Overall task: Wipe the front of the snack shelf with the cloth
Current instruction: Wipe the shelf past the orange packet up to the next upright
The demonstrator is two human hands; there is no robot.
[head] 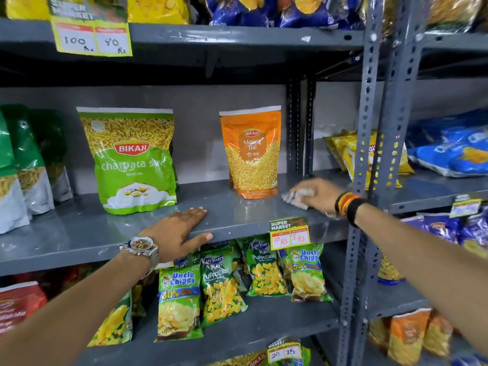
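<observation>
The grey metal snack shelf (79, 233) runs across the middle of the head view. My left hand (177, 229) lies flat on its front edge, fingers spread, thumb hooked over the lip, a watch on the wrist. My right hand (315, 192) is closed on a crumpled pale cloth (297, 198), which is pressed on the shelf surface at the right end, just right of the orange Moong Dal bag (252, 154). The hand and cloth are motion-blurred. A green Bikaji sev bag (133, 159) stands behind my left hand.
A perforated grey upright post (361, 154) stands right of my right hand. A price tag (289, 233) hangs on the shelf lip. Green bags (18, 167) stand at the far left. Chip packets (182, 299) fill the shelf below, with more bags above and in the right bay.
</observation>
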